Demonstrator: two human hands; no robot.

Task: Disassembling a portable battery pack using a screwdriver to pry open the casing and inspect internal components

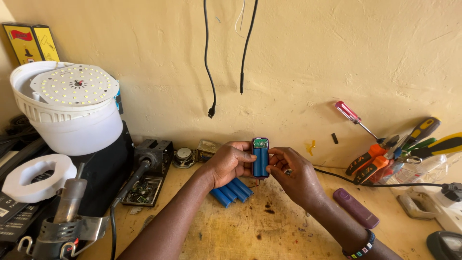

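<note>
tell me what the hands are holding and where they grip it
Both hands, left hand and right hand, hold an open power bank case upright by its long side edges.

A single head-worn camera looks forward and down from the person's own position, facing the wall (pixel 337 58) across the workbench (pixel 269 231). Close range: both forearms enter from the bottom edge. No second view overlaps it.

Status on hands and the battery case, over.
Left hand and right hand both grip the open battery case, two blue cells inside. Loose blue cells on bench beneath. Purple cover lies right. Nothing blocking.
</note>
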